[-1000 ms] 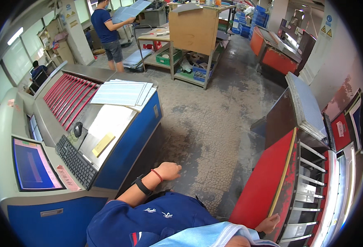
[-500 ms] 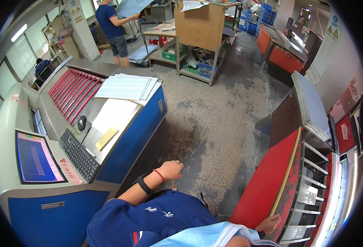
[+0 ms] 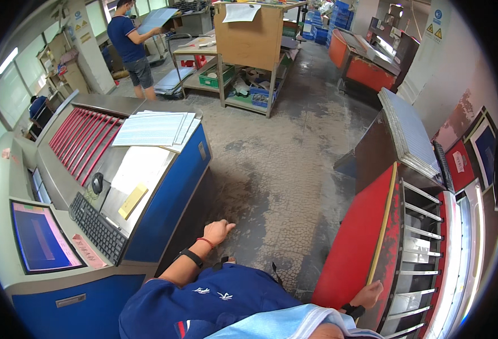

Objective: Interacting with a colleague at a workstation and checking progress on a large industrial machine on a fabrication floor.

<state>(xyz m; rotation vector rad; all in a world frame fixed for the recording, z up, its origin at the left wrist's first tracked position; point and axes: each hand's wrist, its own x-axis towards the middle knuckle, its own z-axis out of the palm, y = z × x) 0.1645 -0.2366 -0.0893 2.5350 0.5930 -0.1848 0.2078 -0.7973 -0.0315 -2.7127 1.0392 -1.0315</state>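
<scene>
My left hand (image 3: 218, 231) is held in front of my body above the floor, its fingers curled in and nothing seen in them. A red beaded bracelet and a black wristband sit on that wrist. My right hand (image 3: 367, 294) is low beside the red machine panel (image 3: 353, 240), close to its yellow edge strip (image 3: 383, 230). Its fingers look loosely stretched, with no object visible; whether it touches the panel I cannot tell. A black band is on the right wrist too.
At left stands a blue-and-grey machine console with a screen (image 3: 44, 236), keyboard (image 3: 97, 227), mouse (image 3: 97, 182) and stacked sheets (image 3: 153, 129). Stacked panels (image 3: 410, 135) lie at right. Ahead are a workbench with crates (image 3: 249, 93) and a person (image 3: 127, 39) holding a sheet.
The surroundings have shifted left in view, and more of the screen at far right shows. My left hand appears slightly further left; my right hand slightly higher beside the red panel.
</scene>
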